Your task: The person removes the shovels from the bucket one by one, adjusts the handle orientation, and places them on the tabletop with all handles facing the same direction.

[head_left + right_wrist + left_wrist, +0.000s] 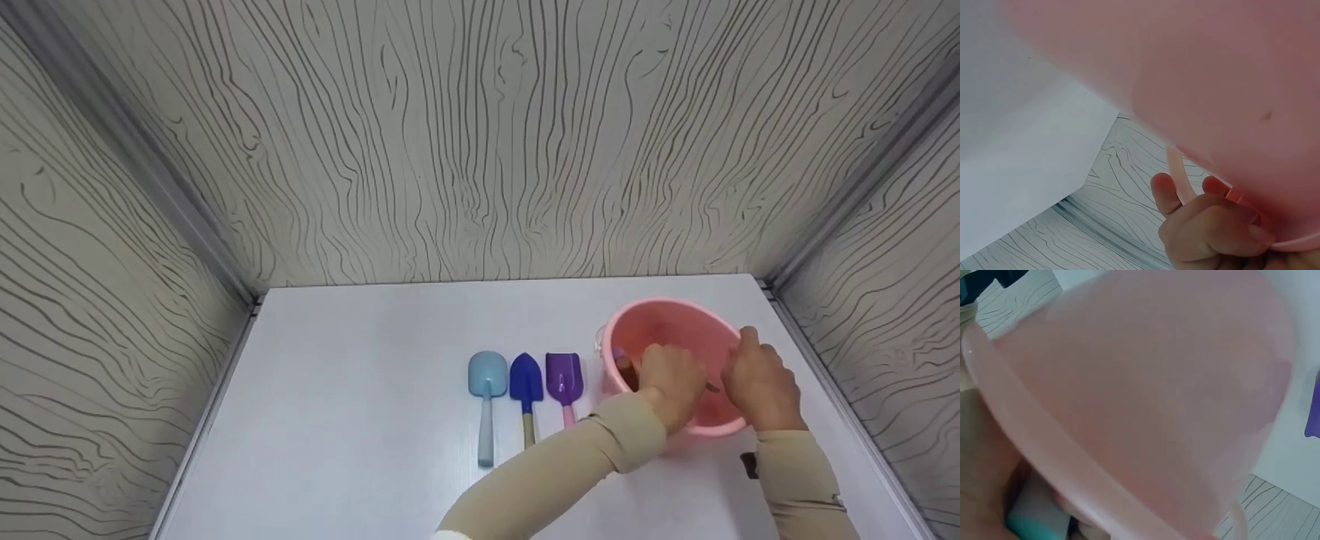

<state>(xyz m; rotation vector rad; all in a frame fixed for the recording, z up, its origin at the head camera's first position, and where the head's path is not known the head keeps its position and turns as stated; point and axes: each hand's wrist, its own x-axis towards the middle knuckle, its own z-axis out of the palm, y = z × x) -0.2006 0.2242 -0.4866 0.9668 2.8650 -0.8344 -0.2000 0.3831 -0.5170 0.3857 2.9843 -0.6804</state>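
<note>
A pink bucket (671, 304) stands at the right side of the table, its mouth towards the head camera. My left hand (670, 379) reaches inside it with curled fingers. In the left wrist view those fingers close around a grey-and-teal piece (1041, 512), mostly hidden by the hand and the rim; its kind is unclear. My right hand (761, 382) grips the bucket's right rim, and in the right wrist view its fingers (1213, 225) bend by the bucket's handle (1179, 171). A brown wooden piece (627, 371) shows inside the bucket, left of my left hand.
Left of the bucket lie a light blue toy shovel (487, 375), a dark blue one (526, 379) and a purple one (565, 375), side by side. My left sleeve covers part of their handles. Wood-patterned walls (480, 142) enclose the white table (330, 405).
</note>
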